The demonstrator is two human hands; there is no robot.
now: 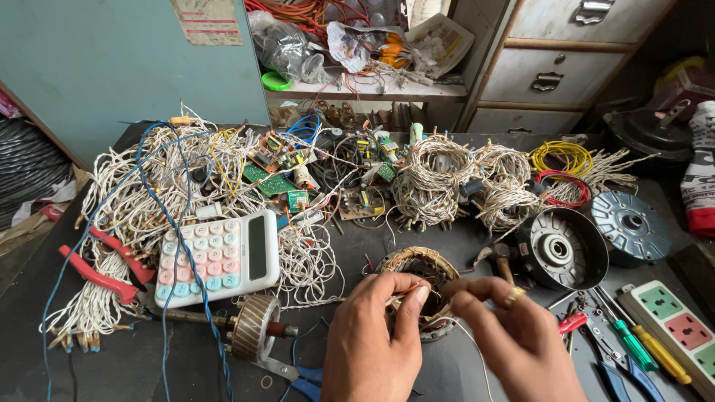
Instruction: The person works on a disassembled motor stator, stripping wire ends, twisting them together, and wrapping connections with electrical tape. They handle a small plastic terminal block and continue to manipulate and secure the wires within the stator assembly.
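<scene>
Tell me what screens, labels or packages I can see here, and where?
Calculator: left of the hands, on white wires; white, pastel keys, dark blank screen.
Paper notice: top left on the blue wall; pale, reddish print.
Plastic bags: on the shelf behind; clear, crumpled.
Power strip: far right; white, green and pink sockets.

Left of my hands lies my white calculator (217, 257) with pink and blue keys; its long dark screen (257, 247) sits on its right side. Far above the calculator, a tan paper label (208, 20) with red lines is stuck on the blue wall (112, 67)
</scene>
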